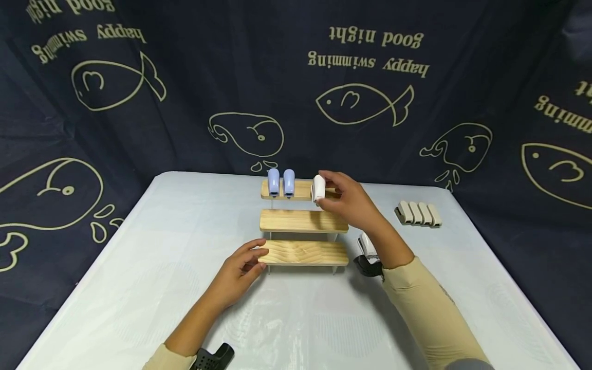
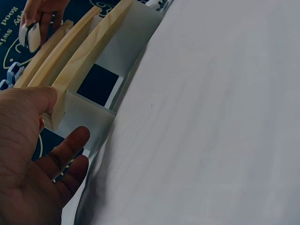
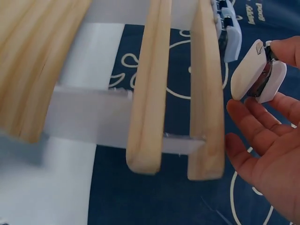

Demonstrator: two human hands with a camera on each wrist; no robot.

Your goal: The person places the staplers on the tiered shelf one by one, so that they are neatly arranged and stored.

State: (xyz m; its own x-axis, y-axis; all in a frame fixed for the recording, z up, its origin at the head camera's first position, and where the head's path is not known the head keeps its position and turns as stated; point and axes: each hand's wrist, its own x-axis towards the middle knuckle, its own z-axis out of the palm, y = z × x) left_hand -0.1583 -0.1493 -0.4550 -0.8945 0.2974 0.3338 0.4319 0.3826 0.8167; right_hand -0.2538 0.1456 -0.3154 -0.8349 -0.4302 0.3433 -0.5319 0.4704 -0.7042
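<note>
My right hand (image 1: pixel 349 200) pinches a small white stapler (image 1: pixel 318 188) between thumb and fingers, at the right part of the top tier of a three-tier wooden rack (image 1: pixel 303 221). In the right wrist view the white stapler (image 3: pixel 248 70) is tilted, its dark middle showing; it appears just beyond the top board. Two light-blue staplers (image 1: pixel 281 183) stand side by side on the top tier's left part. My left hand (image 1: pixel 238 275) holds the left end of the lowest board; in the left wrist view the thumb lies against the board (image 2: pixel 77 63), the other fingers partly hidden or free below.
Several beige staplers (image 1: pixel 418 213) stand in a row at the table's right. Beneath my right forearm, white staplers (image 1: pixel 368 245) are partly hidden beside the rack. A dark cloth (image 1: pixel 287 77) with fish drawings hangs behind the white table (image 1: pixel 152 288).
</note>
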